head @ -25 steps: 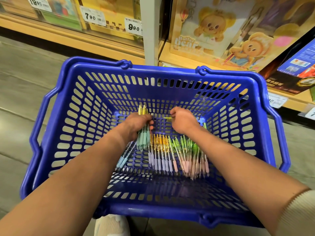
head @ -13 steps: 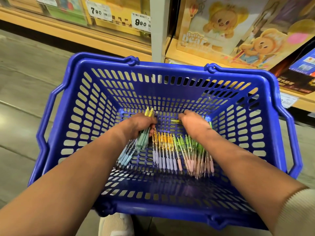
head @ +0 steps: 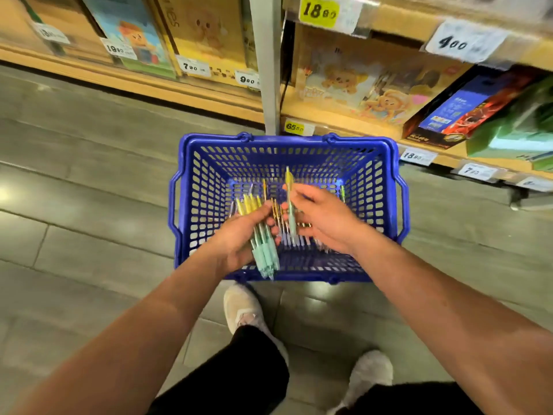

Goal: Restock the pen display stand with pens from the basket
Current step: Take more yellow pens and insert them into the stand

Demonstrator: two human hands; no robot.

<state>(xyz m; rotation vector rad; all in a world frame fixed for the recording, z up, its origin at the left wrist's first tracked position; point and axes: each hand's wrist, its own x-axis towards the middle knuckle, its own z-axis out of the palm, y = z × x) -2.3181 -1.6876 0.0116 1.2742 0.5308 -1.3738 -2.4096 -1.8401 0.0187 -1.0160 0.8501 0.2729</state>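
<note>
— Where are the pens [head: 296,239]?
— The left grip [head: 239,241] is clamping a bunch [head: 264,250] above the basket [head: 209,187]. The right grip [head: 326,223] is pinching a single pen [head: 289,202]. The rest are lying inside.
— Handling?
— Light, stiff and slick, so taking them mid-barrel is likely safest.

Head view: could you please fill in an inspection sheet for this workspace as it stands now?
Surface: grey tiled floor; the basket stands on it.
Job's things: loose pens lie on the basket's bottom; a bundle and one pen are in hand; display stand not in view.
Clutter: nothing seen.
Hands: left hand grips the bundle; right hand pinches the pen over the basket.
Cables: a thin dark line beside the post, perhaps a cable.
Surroundings: shelves with boxes and price tags; the person's shoes near the basket.
</note>
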